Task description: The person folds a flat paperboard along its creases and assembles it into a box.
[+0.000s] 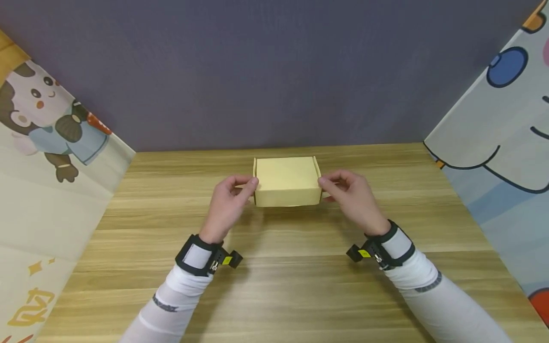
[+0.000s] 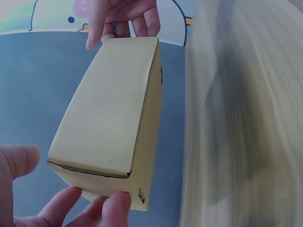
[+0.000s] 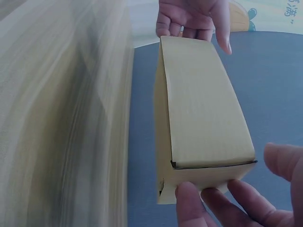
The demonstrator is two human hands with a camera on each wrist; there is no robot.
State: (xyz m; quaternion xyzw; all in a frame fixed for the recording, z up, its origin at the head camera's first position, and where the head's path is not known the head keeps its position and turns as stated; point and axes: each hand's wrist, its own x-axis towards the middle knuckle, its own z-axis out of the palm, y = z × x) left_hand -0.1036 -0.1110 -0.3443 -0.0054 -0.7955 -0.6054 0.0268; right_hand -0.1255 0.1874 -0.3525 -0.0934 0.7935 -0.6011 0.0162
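Note:
A small pale-yellow cardboard box (image 1: 287,174) with its lid closed is between my two hands in the head view. My left hand (image 1: 225,202) holds its left end, the thumb at the near corner. At the opposite end, my right hand (image 1: 356,197) grips it in much the same way. In the left wrist view, fingertips (image 2: 116,203) press the end panel of the box (image 2: 106,104). The right wrist view likewise has fingertips (image 3: 189,194) against the box's (image 3: 208,104) other end. A shadow lies below the box, which appears raised off the table. Its contents are hidden.
The wood-grain table (image 1: 283,281) spreads beneath both arms. A dark grey wall (image 1: 274,71) rises behind it, with cartoon-printed panels on the left (image 1: 55,190) and right (image 1: 484,128). Each wrist wears a strapped camera (image 1: 231,259).

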